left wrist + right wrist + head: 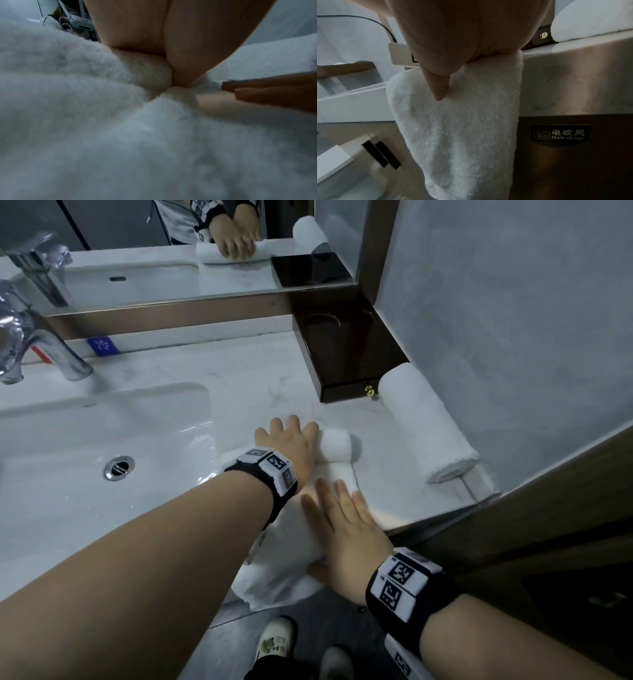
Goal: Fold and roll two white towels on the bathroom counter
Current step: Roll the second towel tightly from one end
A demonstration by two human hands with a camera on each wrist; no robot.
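Note:
A white towel lies on the marble counter [260,371], its far end wound into a short roll [337,443]. My left hand [291,436] lies over that roll with the fingers curled round its far side; in the left wrist view its palm [180,40] presses into the terry [102,121]. My right hand [342,518] rests flat, fingers straight, on the unrolled strip just behind the roll. The strip's tail [462,135] hangs over the counter's front edge, with my right thumb [440,92] against it. A second towel [424,422], fully rolled, lies along the right wall.
A dark wooden box [346,350] sits in the back right corner, touching the finished roll. The sink basin [85,440] and chrome faucet [41,347] fill the left. A mirror runs along the back. Below the counter, a cabinet front carries a hair drier label [560,134].

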